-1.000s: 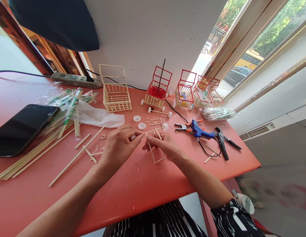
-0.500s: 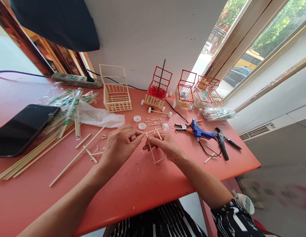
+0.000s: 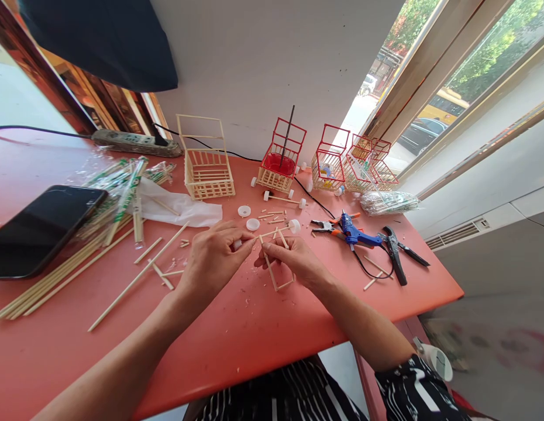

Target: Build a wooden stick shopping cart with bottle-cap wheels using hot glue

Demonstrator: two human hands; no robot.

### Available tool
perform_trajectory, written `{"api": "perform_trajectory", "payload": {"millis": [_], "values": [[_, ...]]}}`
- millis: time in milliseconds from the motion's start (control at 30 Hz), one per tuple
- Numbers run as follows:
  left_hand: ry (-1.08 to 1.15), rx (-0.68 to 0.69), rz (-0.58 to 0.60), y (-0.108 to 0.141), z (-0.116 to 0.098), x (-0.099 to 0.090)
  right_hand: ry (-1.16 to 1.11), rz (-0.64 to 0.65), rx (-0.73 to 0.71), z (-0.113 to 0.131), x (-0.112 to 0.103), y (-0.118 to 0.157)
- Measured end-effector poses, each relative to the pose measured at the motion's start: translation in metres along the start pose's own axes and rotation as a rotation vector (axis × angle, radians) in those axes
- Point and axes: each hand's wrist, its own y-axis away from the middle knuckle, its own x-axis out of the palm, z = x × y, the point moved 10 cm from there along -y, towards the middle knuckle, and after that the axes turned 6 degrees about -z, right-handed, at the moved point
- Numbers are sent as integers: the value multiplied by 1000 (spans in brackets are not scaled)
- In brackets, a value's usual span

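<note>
My left hand [image 3: 217,254] is closed in a pinch around a white bottle cap [image 3: 237,244], mostly covered by the fingers, at the left end of a thin wooden stick. My right hand [image 3: 293,260] grips a small rectangular frame of wooden sticks [image 3: 270,272], tilted above the table. Across the frame's far end runs that thin stick, with a white cap wheel [image 3: 294,226] on its right end. Two loose white caps [image 3: 252,224] lie just beyond my hands, near short cut stick pieces [image 3: 272,216]. Behind them rests a stick axle [image 3: 284,199] with a white wheel at each end.
Along the wall stand a plain stick cart [image 3: 208,175] and several red-trimmed ones [image 3: 281,178]. To the right lie a blue glue gun [image 3: 357,235], orange-handled pliers [image 3: 327,226] and black-handled cutters [image 3: 395,257]. Long sticks [image 3: 70,266] and a phone [image 3: 44,228] are at left.
</note>
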Motion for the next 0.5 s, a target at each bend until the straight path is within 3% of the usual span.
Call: {"api": "perform_trajectory", "payload": {"millis": [500], "values": [[-10, 15, -28, -1, 0, -3, 66, 43, 11, -3, -1, 1]]}}
